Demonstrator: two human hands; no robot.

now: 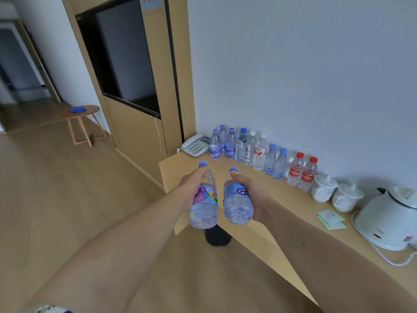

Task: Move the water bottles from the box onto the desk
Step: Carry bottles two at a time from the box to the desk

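Just 1 camera here, strapped to the person's head, so it sees from their eye level, looking forward and tilted down. It's a wide-angle lens, so the walls and door frame bow outward at the edges. Both forearms reach in from the bottom corners, with the left hand and right hand close to the lens near the middle. It faces the corner of the bench where it meets the wall, floor off to the left.
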